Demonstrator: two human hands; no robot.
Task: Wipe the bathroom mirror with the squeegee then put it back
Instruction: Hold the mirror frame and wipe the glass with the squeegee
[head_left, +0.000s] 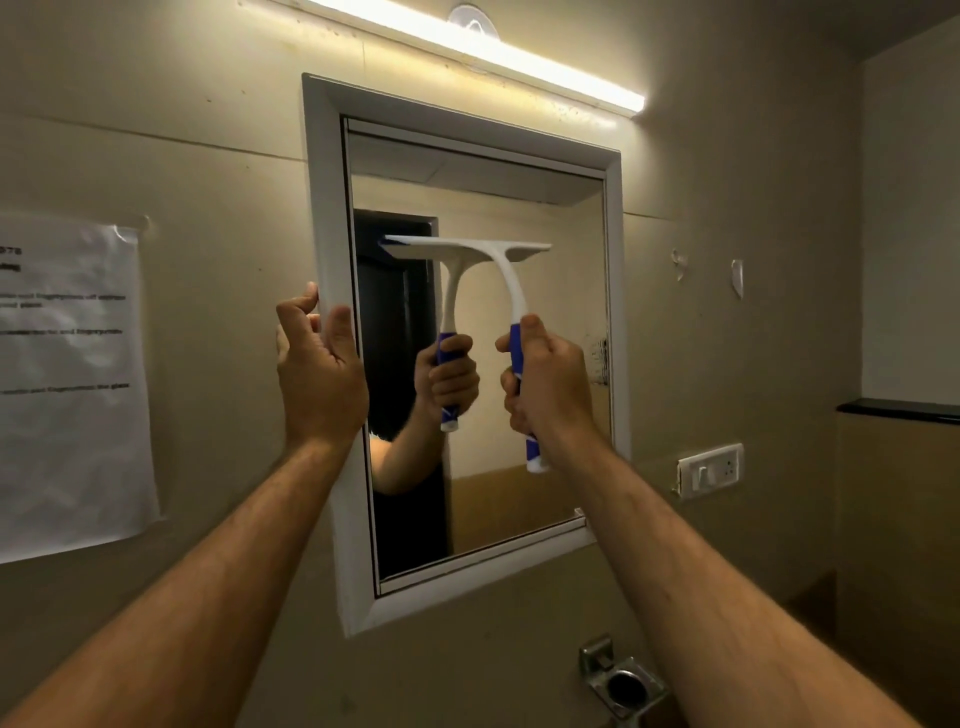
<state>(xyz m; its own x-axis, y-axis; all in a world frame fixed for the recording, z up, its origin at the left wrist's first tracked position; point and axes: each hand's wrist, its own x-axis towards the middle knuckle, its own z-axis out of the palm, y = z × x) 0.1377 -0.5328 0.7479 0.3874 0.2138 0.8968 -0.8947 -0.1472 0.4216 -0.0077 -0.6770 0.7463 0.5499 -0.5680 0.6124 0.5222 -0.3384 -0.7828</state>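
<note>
My forearms reach up, left hand (319, 364) gripping the mirror (498, 364) frame, right hand (545, 384) fisted round the squeegee (511, 291), blade on mid-glass: wiping underway, I reckon, return still ahead.

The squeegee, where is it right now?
The squeegee is in the right hand, its blade against the mirror glass, mid-height.
</note>
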